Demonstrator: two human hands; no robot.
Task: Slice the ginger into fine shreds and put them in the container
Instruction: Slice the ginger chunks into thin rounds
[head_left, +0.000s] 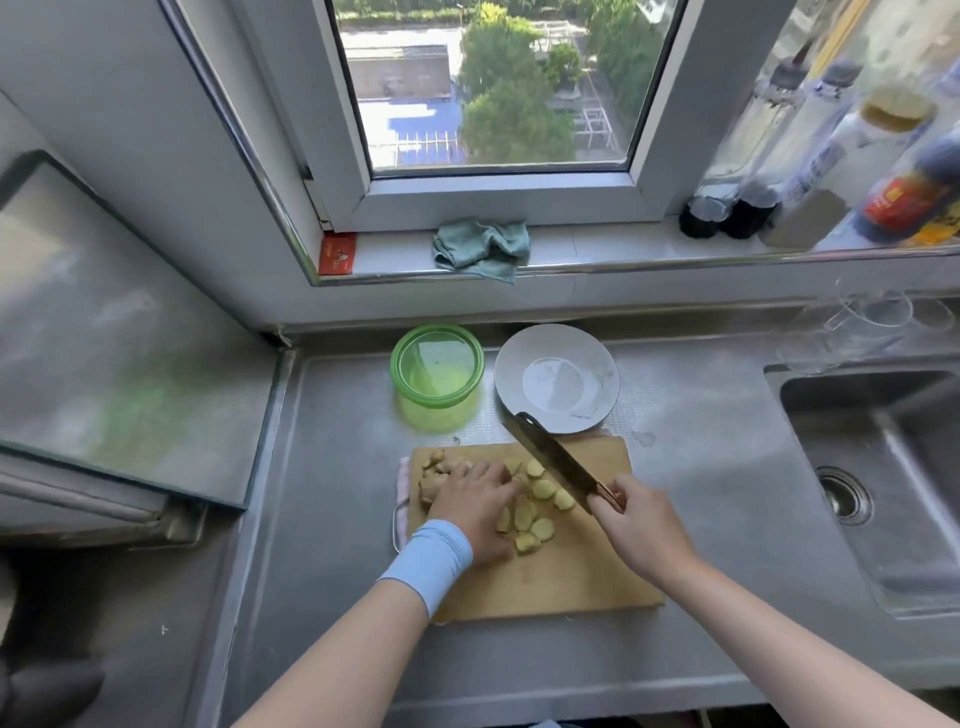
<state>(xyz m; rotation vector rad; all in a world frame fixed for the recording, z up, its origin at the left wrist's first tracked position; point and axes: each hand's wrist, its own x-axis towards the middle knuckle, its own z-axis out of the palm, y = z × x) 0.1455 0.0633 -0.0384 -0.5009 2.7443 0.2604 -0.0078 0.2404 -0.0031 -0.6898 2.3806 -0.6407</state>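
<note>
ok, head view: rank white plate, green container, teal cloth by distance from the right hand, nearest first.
1. White plate, just beyond the board, ahead of the right hand.
2. Green container, left of the plate.
3. Teal cloth, up on the windowsill.

Bright daylight comes in through the window (498, 88) at the back. Outside it is so bright that some parts look washed out and white. The steel counter (332, 467) shines softly, and the white plate (602, 364) has a shiny spot in its middle. The green container (436, 374) glows and throws green light onto the panel (114, 338) at the left. Shadows are soft and pale. The middle looks clear: the ginger (543, 488), the left hand (475, 506) and the right hand (636, 525). The knife (556, 460) is a little smeared. The bottles (831, 156) at the top right are very blurry. Straight lines bend near the edges, and the bottom left corner is dark.
</note>
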